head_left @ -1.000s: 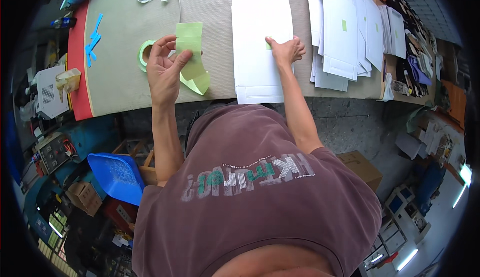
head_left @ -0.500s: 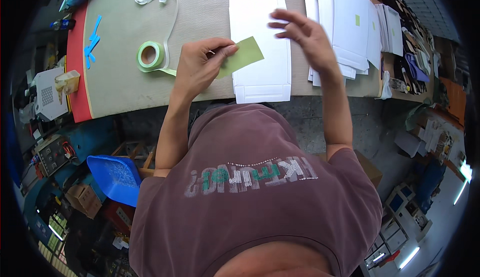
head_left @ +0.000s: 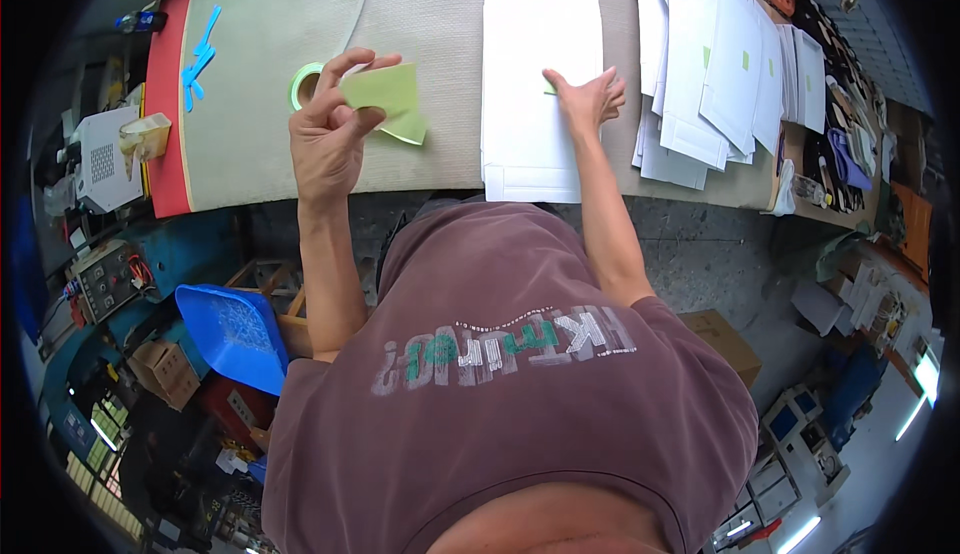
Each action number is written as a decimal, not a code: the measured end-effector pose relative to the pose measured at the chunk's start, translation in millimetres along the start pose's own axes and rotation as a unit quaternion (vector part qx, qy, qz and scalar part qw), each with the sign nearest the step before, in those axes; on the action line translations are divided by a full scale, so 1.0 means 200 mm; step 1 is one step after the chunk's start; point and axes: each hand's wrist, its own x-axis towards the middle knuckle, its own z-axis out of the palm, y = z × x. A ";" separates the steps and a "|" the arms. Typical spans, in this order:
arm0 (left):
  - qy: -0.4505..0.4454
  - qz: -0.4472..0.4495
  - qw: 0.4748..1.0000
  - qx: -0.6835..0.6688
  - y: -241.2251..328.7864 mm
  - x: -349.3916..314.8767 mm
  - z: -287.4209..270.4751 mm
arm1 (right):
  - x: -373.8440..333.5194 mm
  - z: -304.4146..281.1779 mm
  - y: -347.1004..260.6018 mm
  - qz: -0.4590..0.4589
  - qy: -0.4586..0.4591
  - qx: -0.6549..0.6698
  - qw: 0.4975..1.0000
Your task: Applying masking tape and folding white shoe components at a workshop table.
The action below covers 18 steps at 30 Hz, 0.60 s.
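My left hand (head_left: 332, 129) is raised over the table, pinching a piece of green sticker strip (head_left: 388, 92) between thumb and fingers. Behind that hand, a roll of green stickers (head_left: 303, 81) is partly hidden. On the table in front of me lies a flat white folded carton (head_left: 530, 144). My right hand (head_left: 592, 101) rests on the carton's right side with its fingers apart and holds nothing. Its thumb touches a small green sticker (head_left: 549, 90) on the carton, of which only an edge shows.
Overlapping white cartons (head_left: 680, 114), some with green stickers, lie on the right. A white strip (head_left: 362, 4) curls away behind the roll. Blue strips (head_left: 202, 59) lie at the left near the red table edge (head_left: 172, 104). A blue scoop-shaped bin (head_left: 232, 334) stands below on the left.
My left hand has moved left and up with the green strip, away from the carton. My right hand has come down onto the carton, where a small green sticker now shows.
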 end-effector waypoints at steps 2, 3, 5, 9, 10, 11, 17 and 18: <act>0.005 0.012 1.000 0.005 -0.04 -0.02 -0.05 | 0.02 -0.02 -0.01 -0.013 -0.026 0.009 1.000; 0.007 0.022 1.000 0.010 -0.05 -0.03 -0.07 | 0.03 -0.05 -0.02 -0.023 -0.053 0.018 0.998; 0.010 0.041 0.999 0.018 -0.07 -0.04 -0.09 | 0.05 -0.11 -0.03 -0.040 -0.104 0.035 0.993; 0.044 0.004 0.992 0.115 -0.05 -0.02 0.05 | 0.11 -0.20 0.02 0.015 -0.170 0.209 0.963; 0.057 -0.009 0.987 0.148 -0.03 -0.01 0.08 | 0.12 -0.23 0.04 0.032 -0.191 0.266 0.944; 0.058 -0.004 0.987 0.149 -0.01 0.01 0.10 | 0.19 -0.29 0.05 0.041 -0.149 0.276 0.949; -0.077 -0.095 0.970 0.208 0.05 0.00 0.23 | 0.87 -0.93 0.32 -0.034 -0.079 0.259 0.962; -0.101 -0.101 0.963 0.230 0.03 0.02 0.24 | 0.81 -0.99 0.22 -0.093 -0.103 0.310 0.940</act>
